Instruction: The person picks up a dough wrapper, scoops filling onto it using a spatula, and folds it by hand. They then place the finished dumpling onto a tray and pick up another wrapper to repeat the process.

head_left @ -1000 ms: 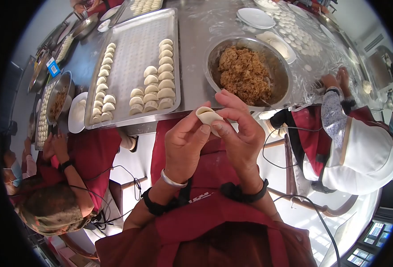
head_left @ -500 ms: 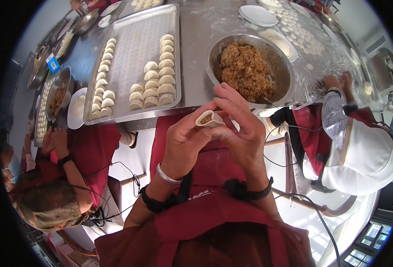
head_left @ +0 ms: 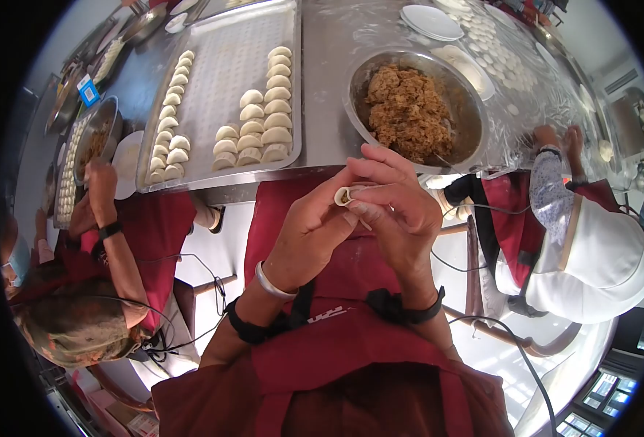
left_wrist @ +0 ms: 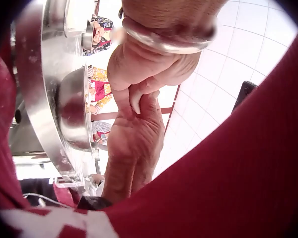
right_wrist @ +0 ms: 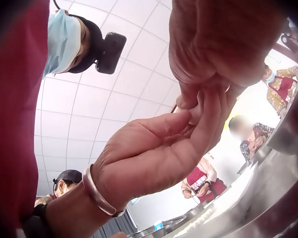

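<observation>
A half-folded dumpling (head_left: 342, 196) is held between both hands just in front of the table edge, its small round opening showing a bit of brown filling. My left hand (head_left: 309, 227), with a silver bracelet at the wrist, grips it from the left. Thumb and fingers of my right hand (head_left: 403, 218) pinch its right side. In the left wrist view, a pale edge of the dumpling (left_wrist: 135, 100) shows between the hands. Most of the wrapper is hidden by fingers. Beyond the right hand stands a steel bowl (head_left: 475, 131) of brown filling (head_left: 409, 109).
A metal tray (head_left: 205, 95) holding rows of finished dumplings (head_left: 277, 120) lies on the steel table (head_left: 322, 87) to the left. White plates (head_left: 433, 23) and round wrappers (head_left: 489, 44) are at the back right. People sit close on both sides, and cables hang near the chairs.
The dumpling's opening has turned up and narrowed to a small hole as the fingers pinched along it. The person at left has raised a hand to a bowl.
</observation>
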`<action>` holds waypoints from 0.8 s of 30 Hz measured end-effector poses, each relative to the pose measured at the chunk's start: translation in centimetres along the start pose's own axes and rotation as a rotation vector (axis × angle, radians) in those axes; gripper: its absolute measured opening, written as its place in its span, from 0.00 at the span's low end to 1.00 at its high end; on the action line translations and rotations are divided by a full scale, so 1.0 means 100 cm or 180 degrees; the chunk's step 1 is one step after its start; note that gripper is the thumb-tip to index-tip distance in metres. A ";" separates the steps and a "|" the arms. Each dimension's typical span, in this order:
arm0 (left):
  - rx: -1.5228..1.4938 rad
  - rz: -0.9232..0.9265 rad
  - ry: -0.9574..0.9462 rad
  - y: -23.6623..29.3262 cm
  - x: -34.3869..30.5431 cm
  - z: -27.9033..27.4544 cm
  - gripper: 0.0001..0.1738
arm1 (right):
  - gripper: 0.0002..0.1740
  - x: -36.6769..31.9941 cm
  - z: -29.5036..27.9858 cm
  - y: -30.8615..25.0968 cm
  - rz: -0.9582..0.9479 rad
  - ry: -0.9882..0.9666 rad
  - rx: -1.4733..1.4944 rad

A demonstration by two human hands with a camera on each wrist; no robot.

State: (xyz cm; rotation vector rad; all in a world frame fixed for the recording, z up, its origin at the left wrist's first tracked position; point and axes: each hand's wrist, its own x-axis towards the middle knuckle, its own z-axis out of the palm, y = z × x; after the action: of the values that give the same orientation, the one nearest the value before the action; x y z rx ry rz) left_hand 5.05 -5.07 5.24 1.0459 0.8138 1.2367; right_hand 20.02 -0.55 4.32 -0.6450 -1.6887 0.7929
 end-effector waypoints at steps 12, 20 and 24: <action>-0.0146 -0.0275 -0.0213 0.009 -0.003 -0.002 0.33 | 0.12 0.000 -0.003 -0.003 0.0347 -0.0327 0.0469; -0.0230 -0.0270 0.0027 0.011 -0.004 -0.004 0.35 | 0.08 -0.002 0.013 -0.008 0.0456 0.0152 0.0683; 0.0127 -0.0151 0.0265 0.008 -0.008 -0.001 0.33 | 0.08 -0.003 0.011 -0.006 0.0380 0.0163 0.0282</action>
State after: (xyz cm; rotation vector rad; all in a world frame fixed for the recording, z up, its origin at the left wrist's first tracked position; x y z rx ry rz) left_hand 4.53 -5.81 5.94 1.0069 0.9258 1.2347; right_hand 19.00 -1.32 4.40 -0.7035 -1.5708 0.9231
